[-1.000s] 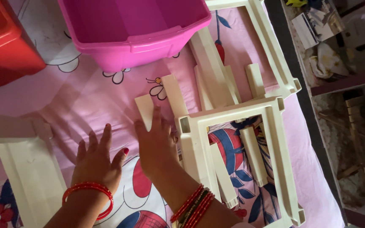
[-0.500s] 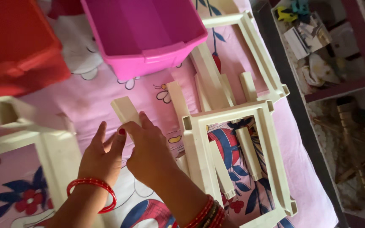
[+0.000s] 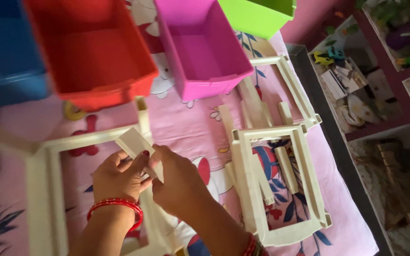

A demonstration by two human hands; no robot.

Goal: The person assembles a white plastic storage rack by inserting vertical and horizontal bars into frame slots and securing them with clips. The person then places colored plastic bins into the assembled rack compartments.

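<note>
Both hands clamped on one cream slat [image 3: 137, 148]: left hand [image 3: 118, 176] on its middle, right hand [image 3: 176, 179] at the near end, long axis running up-left over the cream frame [image 3: 53, 189], bins beyond.

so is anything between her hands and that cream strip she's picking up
Nothing visible. Both the left hand and the right hand are already on the cream strip, fingers closed around it, and it is lifted above the pink cloth. The cream frame lies beside and below the hands, not between them and the strip.
</note>
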